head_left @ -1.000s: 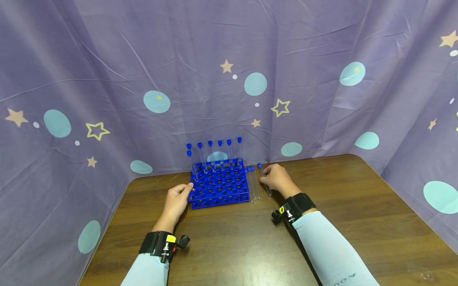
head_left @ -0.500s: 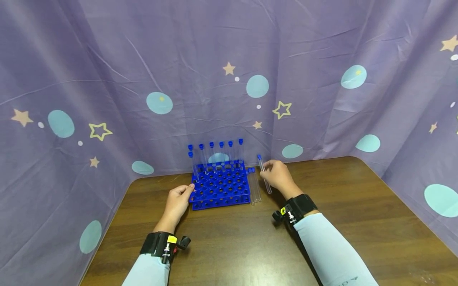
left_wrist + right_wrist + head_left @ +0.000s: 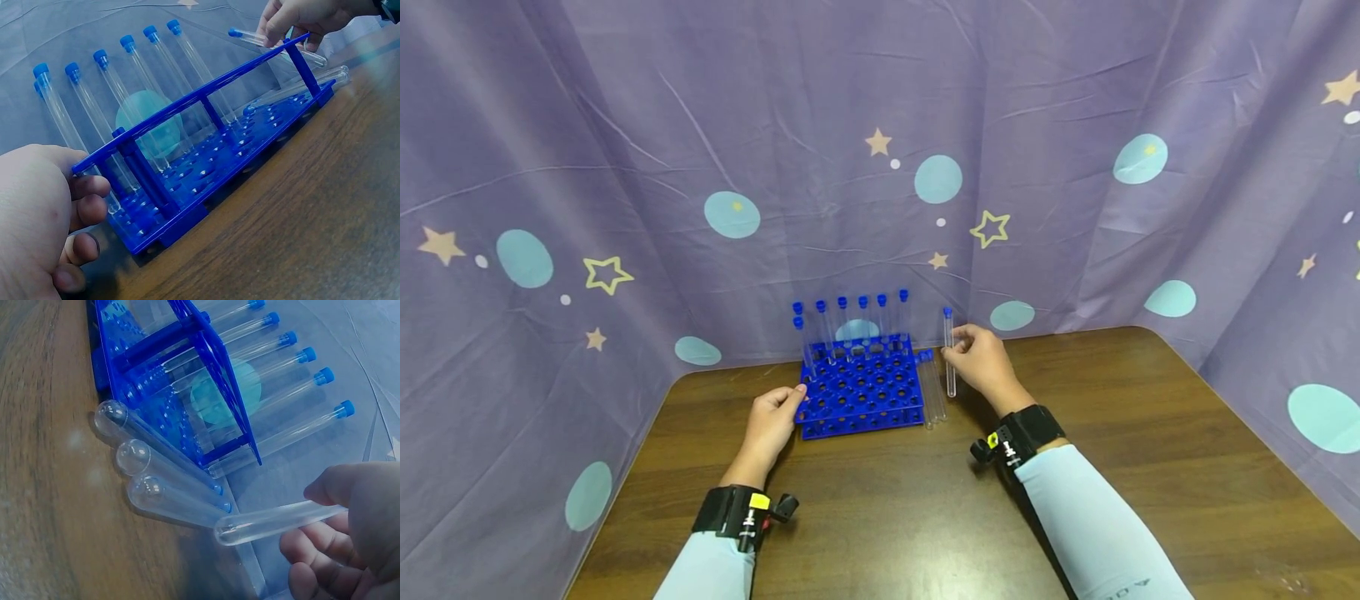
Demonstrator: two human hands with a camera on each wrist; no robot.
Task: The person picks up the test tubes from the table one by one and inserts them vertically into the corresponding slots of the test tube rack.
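The right hand has a blue-capped test tube upright beside the tube rack.

On my feed, the right hand (image 3: 981, 358) has swung the clear test tube (image 3: 269, 525) from its slant of a second ago to vertical, cap up; I see thumb and fingertips pinching it at mid-length, just right of the three capped tubes (image 3: 169, 499) lying on the wooden table (image 3: 880, 517). I judge the pick-up finished: the tube now matches the pose of the seven standing in the blue tube rack (image 3: 853, 387), with many holes free. The left hand (image 3: 772, 419) hasn't shifted, its thumb above and fingers curled below the rack's near left corner, which should keep the rack from sliding.
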